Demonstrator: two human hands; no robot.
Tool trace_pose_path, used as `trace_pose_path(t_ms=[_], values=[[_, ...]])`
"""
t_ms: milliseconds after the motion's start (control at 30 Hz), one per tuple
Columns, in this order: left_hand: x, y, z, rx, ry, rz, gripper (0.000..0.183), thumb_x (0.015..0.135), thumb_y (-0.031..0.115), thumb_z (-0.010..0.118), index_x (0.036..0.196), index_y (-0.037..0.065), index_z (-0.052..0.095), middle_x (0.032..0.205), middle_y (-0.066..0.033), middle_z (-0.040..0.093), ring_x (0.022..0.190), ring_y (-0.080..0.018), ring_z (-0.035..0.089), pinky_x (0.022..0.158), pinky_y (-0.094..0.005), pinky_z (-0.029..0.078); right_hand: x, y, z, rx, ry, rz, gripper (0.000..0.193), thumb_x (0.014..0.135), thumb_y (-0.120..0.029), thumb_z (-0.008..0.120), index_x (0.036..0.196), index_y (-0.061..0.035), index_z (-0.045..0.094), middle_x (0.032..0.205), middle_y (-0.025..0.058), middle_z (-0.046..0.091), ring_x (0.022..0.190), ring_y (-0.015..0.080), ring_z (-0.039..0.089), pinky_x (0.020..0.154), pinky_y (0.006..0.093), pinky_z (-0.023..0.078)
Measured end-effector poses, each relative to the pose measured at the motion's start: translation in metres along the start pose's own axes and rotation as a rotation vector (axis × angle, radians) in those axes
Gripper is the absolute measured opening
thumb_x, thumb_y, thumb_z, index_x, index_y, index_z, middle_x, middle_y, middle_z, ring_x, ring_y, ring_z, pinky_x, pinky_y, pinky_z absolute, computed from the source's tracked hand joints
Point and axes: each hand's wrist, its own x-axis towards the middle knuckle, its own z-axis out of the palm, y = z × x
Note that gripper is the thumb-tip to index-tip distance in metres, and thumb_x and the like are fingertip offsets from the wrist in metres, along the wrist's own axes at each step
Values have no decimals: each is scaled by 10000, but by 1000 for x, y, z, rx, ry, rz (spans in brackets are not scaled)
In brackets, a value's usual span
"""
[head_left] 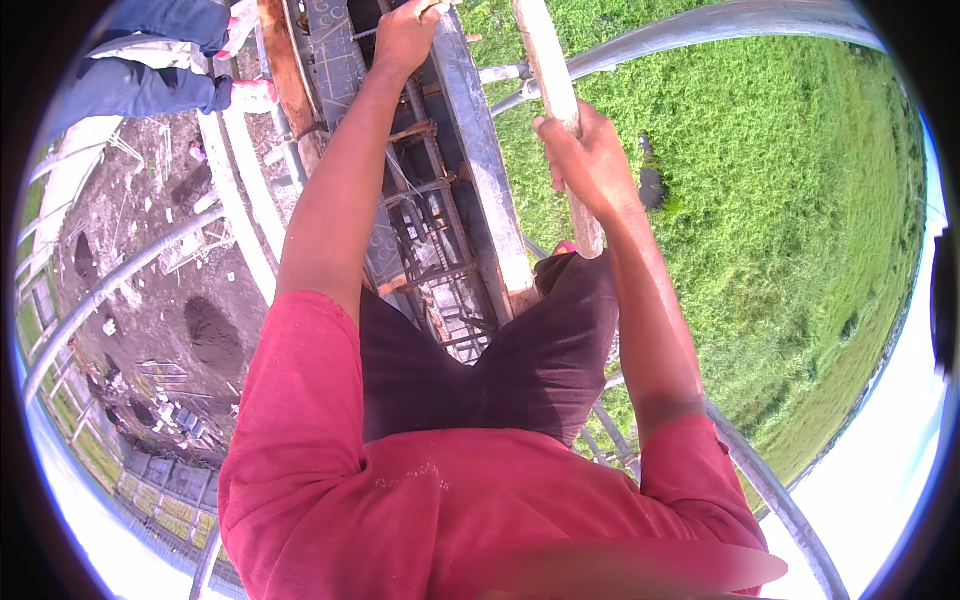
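Note:
My right hand [590,155] is closed round a pale wooden stick [548,60], its lower end hanging just above my right thigh and its far end running out of the top of the picture. Further up and left, my left hand [408,38] is bent closed over the trough; what its fingers hold, if anything, I cannot make out. Under both arms runs a narrow trough between a patterned board [335,60] on the left and a grey-faced board [478,165] on the right. Inside it lies a rusty rebar cage [435,185]. My legs straddle the near end.
A metal pipe [720,25] curves across the upper right above green grass [780,200] far below. More pipes [130,265] cross the left side over bare, littered ground [190,330]. At the upper left another person in blue sleeves and stained gloves [255,95] works beside the trough.

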Motion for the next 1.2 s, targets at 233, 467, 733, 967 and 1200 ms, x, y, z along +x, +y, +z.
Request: trace_pose_path(t_ms=[233,467,733,967,1200], values=[[-10,-10,5,76,-48,-71,306,973,236,583,1120,3,716,1055,-265,706,1000,-445,681,853,-470,551,42,-8,37,-113,86,-112,601,943,-446,622,1235,80,615,1017,326,711,1011,445,710,933,508,532],[-13,-3,7,29,18,-2,287,988,221,572,1037,-26,710,1025,-278,696,991,-460,670,849,-491,537,27,-21,25,-102,124,-164,552,941,-439,641,1137,76,648,960,322,713,965,449,718,874,517,548],[-9,-6,11,112,33,72,253,984,199,585,1012,-9,727,1007,-256,710,967,-437,675,863,-494,534,38,-32,23,-215,131,-137,533,949,-452,633,1083,63,670,919,294,718,908,427,723,831,501,564],[-19,2,13,112,93,-31,233,961,172,593,1049,5,731,1009,-241,718,970,-417,687,868,-490,539,44,-14,32,-124,56,-119,544,950,-448,611,1095,71,686,814,217,721,788,311,736,830,474,576],[-18,-2,12,99,149,32,218,939,159,609,1033,-4,719,1016,-230,726,999,-409,687,858,-480,528,37,2,17,-92,96,-189,563,957,-470,617,1129,62,682,907,232,735,858,329,742,817,456,572]])
